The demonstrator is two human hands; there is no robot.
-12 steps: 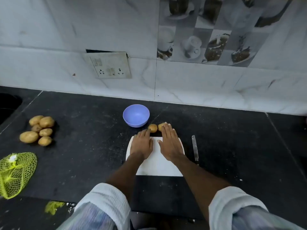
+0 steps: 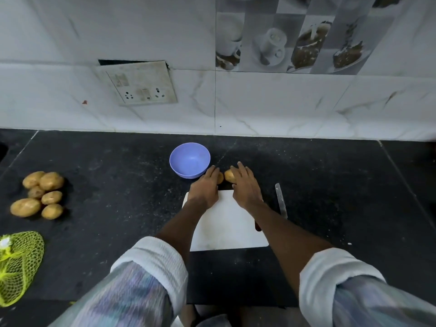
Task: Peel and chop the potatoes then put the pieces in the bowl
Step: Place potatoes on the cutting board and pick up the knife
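Note:
Two small unpeeled potatoes lie on the black counter just beyond the white cutting board [image 2: 226, 223]. My left hand [image 2: 206, 187] rests with fairly straight fingers over the left potato [image 2: 220, 178]. My right hand [image 2: 245, 185] covers the right potato [image 2: 228, 175], with its fingers over the top and its thumb on the near side. The empty blue bowl [image 2: 190, 160] stands just left of and behind my left hand. A knife [image 2: 280, 201] lies right of the board with its blade pointing away from me.
Several more potatoes [image 2: 40, 194] are heaped at the left of the counter. A yellow net bag [image 2: 18, 263] lies near the left front edge. The tiled wall with a socket plate [image 2: 139, 83] closes the back.
Both hands have slid forward off the far end of the cutting board onto the two potatoes. The bowl, knife and potato heap have not moved.

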